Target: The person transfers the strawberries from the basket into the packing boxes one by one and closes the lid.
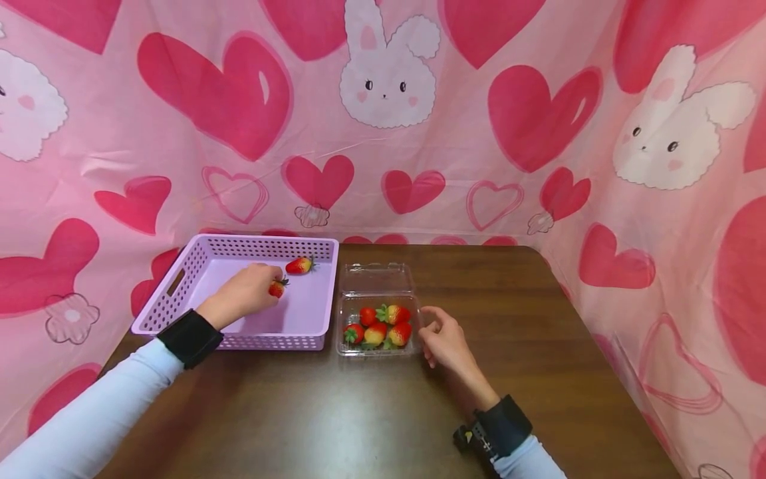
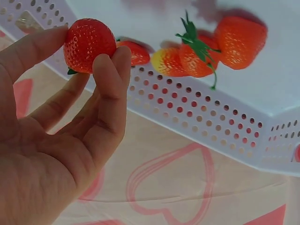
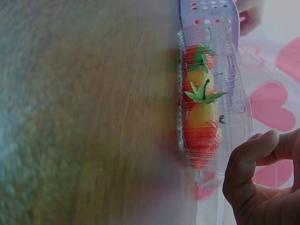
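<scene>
In the head view my left hand (image 1: pixel 254 289) is over the lilac basket (image 1: pixel 326 313), pinching a red strawberry (image 2: pixel 89 45) between thumb and fingertips. The left wrist view has several other strawberries (image 2: pixel 239 42) lying by the basket's perforated wall; one strawberry (image 1: pixel 299 265) shows clearly in the head view. To the basket's right stands a clear plastic clamshell box (image 1: pixel 378 297), lid folded back, with several strawberries (image 1: pixel 399 334) inside. My right hand (image 1: pixel 447 342), fingers loosely bent, is at the box's right side; whether it touches the box is hard to tell.
Both containers stand on a dark brown wooden table (image 1: pixel 359 412). Behind and beside it hangs a pink cloth (image 1: pixel 467 146) with hearts and rabbits. The box's raised lid (image 1: pixel 377 276) lies toward the back, close to the basket's right wall.
</scene>
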The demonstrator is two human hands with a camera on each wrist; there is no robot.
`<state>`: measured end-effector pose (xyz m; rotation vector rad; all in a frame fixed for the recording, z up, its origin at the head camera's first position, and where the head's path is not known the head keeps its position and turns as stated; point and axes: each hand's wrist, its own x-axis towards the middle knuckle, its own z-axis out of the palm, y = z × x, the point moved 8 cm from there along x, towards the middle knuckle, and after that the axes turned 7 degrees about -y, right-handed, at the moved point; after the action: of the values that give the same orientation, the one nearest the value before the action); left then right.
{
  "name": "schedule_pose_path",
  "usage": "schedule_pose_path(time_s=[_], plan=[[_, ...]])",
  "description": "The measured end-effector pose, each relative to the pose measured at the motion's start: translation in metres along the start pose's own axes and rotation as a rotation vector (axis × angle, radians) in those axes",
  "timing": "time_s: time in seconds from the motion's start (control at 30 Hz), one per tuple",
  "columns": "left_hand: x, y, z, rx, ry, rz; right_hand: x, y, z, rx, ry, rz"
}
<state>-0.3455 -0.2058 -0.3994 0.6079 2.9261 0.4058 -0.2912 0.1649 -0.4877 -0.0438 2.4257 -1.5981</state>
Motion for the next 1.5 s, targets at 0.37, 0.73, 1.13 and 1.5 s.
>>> schedule_pose_path(time_s=[0.37,0.73,1.13,1.5], plan=[[-0.003,0.022,-0.002,-0.030,0.052,0.030,0.001,-0.002,-0.001,-0.005,0.012,-0.034],[-0.008,0.043,-0.004,-0.070,0.068,0.006,0.000,-0.005,-0.001,0.000,0.012,-0.038],[-0.012,0.057,0.007,-0.095,0.054,0.023,-0.001,0.000,0.001,-0.015,0.014,-0.015],[-0.010,0.073,0.011,-0.106,0.056,0.053,-0.002,-0.002,0.002,-0.015,0.018,-0.028]])
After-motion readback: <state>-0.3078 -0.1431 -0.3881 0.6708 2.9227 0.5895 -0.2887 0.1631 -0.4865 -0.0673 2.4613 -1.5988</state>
